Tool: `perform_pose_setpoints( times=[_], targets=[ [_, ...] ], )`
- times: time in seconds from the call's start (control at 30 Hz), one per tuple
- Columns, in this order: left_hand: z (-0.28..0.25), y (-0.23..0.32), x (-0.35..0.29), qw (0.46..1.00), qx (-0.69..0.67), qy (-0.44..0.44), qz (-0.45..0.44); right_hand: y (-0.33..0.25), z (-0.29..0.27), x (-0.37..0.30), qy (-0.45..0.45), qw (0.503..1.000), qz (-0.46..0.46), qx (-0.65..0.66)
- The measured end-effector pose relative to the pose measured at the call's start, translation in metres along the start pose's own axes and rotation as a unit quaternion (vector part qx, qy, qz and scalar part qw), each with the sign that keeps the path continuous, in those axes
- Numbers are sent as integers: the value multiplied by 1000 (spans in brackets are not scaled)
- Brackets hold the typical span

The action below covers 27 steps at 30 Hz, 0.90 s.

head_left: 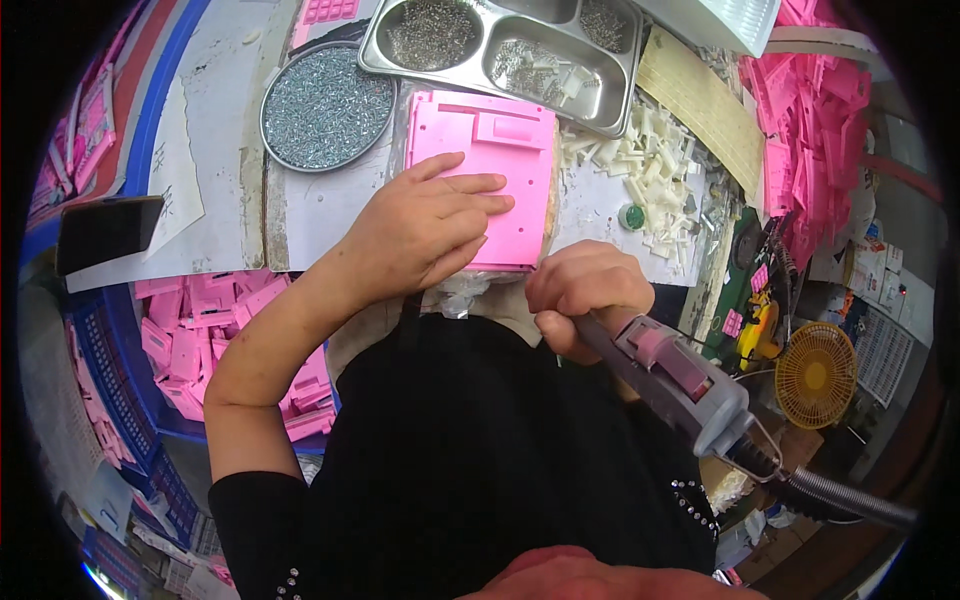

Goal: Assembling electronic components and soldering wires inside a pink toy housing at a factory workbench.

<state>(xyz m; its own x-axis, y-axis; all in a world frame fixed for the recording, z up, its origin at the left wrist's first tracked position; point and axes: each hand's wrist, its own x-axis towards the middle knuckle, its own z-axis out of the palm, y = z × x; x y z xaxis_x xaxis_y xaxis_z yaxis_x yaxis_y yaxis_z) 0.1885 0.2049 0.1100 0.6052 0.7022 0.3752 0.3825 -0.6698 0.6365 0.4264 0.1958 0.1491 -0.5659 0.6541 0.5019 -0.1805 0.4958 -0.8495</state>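
Note:
A square pink plastic panel (528, 220) with a raised block near its top lies on the bench in front of me. My left hand (430, 222) rests on it with fingers stretched and apart, covering its left middle part. At the panel's lower right corner, my right hand (590, 290) is wrapped round a grey electric screwdriver (672, 372). The tool's body slants down to the right and ends in a coiled cable (840, 498). Its tip is hidden by my fingers, so I cannot tell whether it touches the panel.
Above the panel stand a round dish of screws (328, 108) and a steel compartment tray (484, 42) of small metal parts. White plastic pieces (660, 180) lie to the right. Pink parts (205, 330) fill a blue crate at left. A phone (108, 232) and yellow fan (815, 375) flank the bench.

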Motion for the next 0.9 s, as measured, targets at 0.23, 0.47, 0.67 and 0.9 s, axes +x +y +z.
perform_pose_setpoints(
  times=[0.23, 0.47, 0.67, 0.9],
  targets=[
    [3, -1, -2, 1000, 3, 17, 5, -1, -14, 33, 55, 989, 26, 132],
    [6, -5, -4, 1000, 6, 20, 14, 24, -4, 30, 2, 1000, -4, 16],
    [5, -5, -4, 1000, -5, 20, 7, 21, -23, 57, 131, 976, 18, 172],
    [6, -5, -4, 1000, 6, 15, -2, 38, -22, 55, 35, 998, 50, 3]
  ],
)
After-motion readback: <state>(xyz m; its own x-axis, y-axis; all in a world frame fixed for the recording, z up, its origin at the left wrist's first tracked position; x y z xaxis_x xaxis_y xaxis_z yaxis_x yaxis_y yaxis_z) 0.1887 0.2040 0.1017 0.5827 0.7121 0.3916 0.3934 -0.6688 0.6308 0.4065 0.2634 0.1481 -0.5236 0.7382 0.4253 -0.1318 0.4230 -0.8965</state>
